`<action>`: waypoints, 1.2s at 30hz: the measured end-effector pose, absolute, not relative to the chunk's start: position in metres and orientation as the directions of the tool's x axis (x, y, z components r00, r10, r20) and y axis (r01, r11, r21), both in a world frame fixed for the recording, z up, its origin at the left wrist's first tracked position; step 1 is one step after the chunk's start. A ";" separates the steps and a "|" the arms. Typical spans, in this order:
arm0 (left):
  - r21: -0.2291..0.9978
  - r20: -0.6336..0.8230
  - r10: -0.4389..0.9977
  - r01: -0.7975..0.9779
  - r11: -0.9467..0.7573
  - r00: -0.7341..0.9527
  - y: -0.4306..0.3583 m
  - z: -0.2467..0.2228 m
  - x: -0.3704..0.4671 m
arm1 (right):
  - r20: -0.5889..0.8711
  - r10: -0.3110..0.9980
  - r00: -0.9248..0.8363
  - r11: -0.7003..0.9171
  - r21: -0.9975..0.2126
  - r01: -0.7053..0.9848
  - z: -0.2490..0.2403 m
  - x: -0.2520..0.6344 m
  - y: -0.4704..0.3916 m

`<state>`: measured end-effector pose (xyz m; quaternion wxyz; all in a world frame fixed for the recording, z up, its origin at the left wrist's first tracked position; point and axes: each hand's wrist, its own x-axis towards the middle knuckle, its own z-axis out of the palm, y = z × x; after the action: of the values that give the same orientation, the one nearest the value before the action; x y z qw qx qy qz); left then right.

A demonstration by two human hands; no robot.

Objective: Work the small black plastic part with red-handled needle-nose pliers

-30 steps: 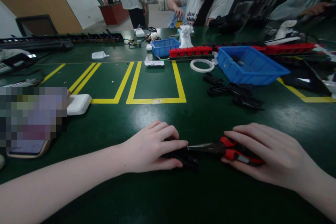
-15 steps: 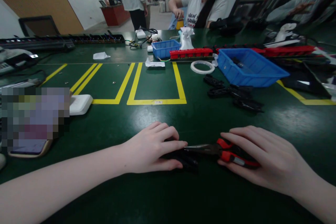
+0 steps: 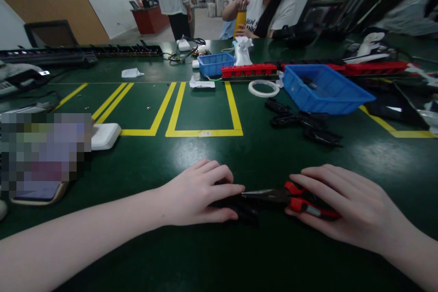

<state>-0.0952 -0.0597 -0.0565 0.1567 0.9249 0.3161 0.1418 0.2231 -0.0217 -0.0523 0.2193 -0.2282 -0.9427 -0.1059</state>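
My left hand [image 3: 201, 194] rests on the green tabletop, its fingers closed around a small dark black bundle [image 3: 248, 213] that is partly hidden under them. In my right hand [image 3: 352, 200] is a pair of needle-nose pliers [image 3: 303, 200] with red and black handles. The pliers lie low over the table, pointing left. Their narrow metal tips reach the end of my left index finger, at the upper edge of the bundle. Whether the jaws grip any of it is too dark to tell.
Several similar black bundles [image 3: 310, 121] lie before a blue bin [image 3: 323, 93]. A roll of white tape [image 3: 263, 88] is beside it. At left are a phone [image 3: 37, 196] and a white box [image 3: 106, 137]. Across the table a person [image 3: 267, 13] holds a yellow bottle [image 3: 241, 20].
The pliers and my right hand have shifted very slightly right. My left hand has stayed put. Across the table, the person's hand has risen and more of the yellow bottle shows.
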 end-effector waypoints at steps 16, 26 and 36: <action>0.404 0.168 0.633 0.533 -0.743 0.756 -0.059 -0.058 -0.096 | 0.469 0.377 -0.798 0.846 0.175 0.503 -0.058 0.224 -0.026; 0.406 0.168 0.637 0.536 -0.741 0.753 -0.059 -0.057 -0.095 | 0.473 0.358 -0.805 0.856 0.178 0.485 -0.060 0.227 -0.023; 0.401 0.176 0.632 0.531 -0.747 0.755 -0.060 -0.056 -0.095 | 0.480 0.371 -0.795 0.860 0.145 0.489 -0.058 0.227 -0.021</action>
<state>-0.0954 -0.0596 -0.0564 0.1655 0.9220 0.3152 0.1521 0.2270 -0.0211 -0.0576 0.2234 -0.2290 -0.9382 -0.1320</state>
